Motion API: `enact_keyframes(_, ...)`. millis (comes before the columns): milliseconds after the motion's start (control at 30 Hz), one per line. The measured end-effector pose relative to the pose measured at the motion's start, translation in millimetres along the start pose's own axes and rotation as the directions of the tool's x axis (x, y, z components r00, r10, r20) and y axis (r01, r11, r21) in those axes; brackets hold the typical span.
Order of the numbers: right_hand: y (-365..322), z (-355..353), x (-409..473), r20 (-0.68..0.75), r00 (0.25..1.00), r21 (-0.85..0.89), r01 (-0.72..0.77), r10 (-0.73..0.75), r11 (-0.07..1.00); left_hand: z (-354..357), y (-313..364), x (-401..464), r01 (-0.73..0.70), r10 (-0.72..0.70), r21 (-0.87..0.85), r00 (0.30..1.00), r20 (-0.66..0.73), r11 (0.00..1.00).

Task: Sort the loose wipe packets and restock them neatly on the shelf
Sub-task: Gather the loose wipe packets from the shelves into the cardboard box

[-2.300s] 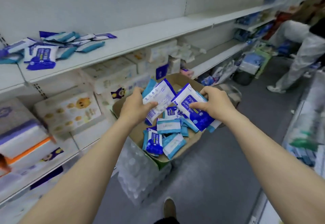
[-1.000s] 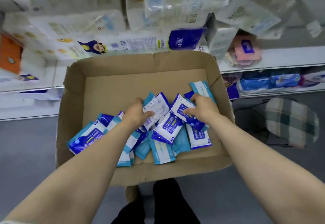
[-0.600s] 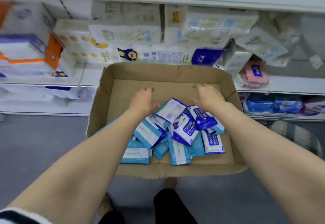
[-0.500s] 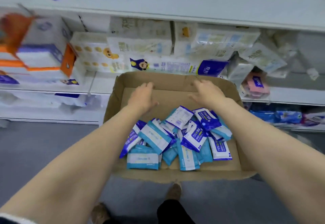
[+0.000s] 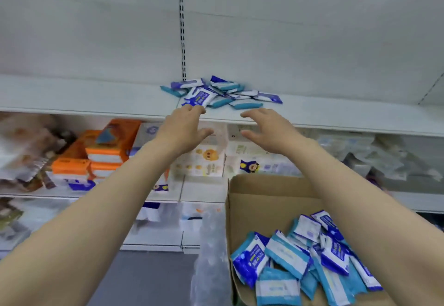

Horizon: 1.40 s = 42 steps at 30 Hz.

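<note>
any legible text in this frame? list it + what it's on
"75%": upside down on a blue wipe packet at the left of the cardboard box; the rest of its print is blurred.
Shelf-pile packet by the left hand: print too blurred.
Tissue packs under the shelf: cartoon figures only, text unreadable.

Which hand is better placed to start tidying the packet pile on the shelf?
Left. The left hand has open fingertips at the front blue-and-white wipe packet in the pile, while the right hand, also open, hovers short of the shelf edge, touching nothing.
</note>
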State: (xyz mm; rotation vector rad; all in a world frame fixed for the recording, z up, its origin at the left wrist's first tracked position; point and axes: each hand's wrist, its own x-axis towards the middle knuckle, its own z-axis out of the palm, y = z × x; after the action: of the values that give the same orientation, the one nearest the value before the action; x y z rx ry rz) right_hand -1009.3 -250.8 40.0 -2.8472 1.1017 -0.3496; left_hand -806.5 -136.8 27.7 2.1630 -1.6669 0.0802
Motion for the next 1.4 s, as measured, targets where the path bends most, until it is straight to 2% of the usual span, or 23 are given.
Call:
enact_keyframes(200, -52, -11, 52, -0.069, 0.996, -0.005, 0.058, -0.058, 0.998, -36, -63, 17, 0.019, -0.017, 0.027, 0.995, -0.096, 0.999)
enact_keyframes(433, -54, 30, 154, -0.086, 0.996, 0.05, 0.027, -0.023, 0.998, -13, -134, 79, 0.033, -0.031, 0.04, 0.998, -0.048, 0.999)
enact_keyframes(667, -23, 88, 281, 0.123, 0.991, 0.109, -0.069, 0.056, 0.992, 29, -192, 196, 0.028, -0.027, -0.003, 0.996, 0.084, 1.0)
enact_keyframes(867, -5, 107, 353, 0.405, 0.914, -0.016, 0.04, -0.03, 0.999, 57, -224, 274, 0.026, -0.006, -0.129, 0.988, 0.154, 0.991)
enact_keyframes(1000, -3, 103, 369, 0.345, 0.939, -0.215, 0.091, -0.011, 0.972, 71, -236, 311, -0.012, 0.049, -0.186, 0.979, 0.196, 0.982)
enact_keyframes(1100, 3, 97, 368, 0.225, 0.968, -0.228, -0.054, 0.107, 0.972, 79, -239, 337, -0.062, 0.106, -0.207, 0.973, 0.206, 0.976)
enact_keyframes(1200, 11, 91, 359, 0.067, 0.949, 0.002, -0.308, 0.307, 0.951, 87, -239, 352, -0.127, 0.185, -0.227, 0.949, 0.255, 0.966)
enact_keyframes(1267, 11, 85, 352, 0.027, 0.91, 0.118, -0.413, 0.413, 0.903, 94, -241, 356, -0.173, 0.245, -0.248, 0.924, 0.295, 0.953)
enact_keyframes(1333, 7, 81, 349, 0.042, 0.885, 0.137, -0.464, 0.463, 0.875, 99, -246, 358, -0.145, 0.235, -0.295, 0.925, 0.297, 0.944)
enact_keyframes(1400, 2, 80, 348, 0.025, 0.868, 0.154, -0.494, 0.497, 0.856, 100, -251, 358, -0.069, 0.165, -0.332, 0.948, 0.272, 0.941)
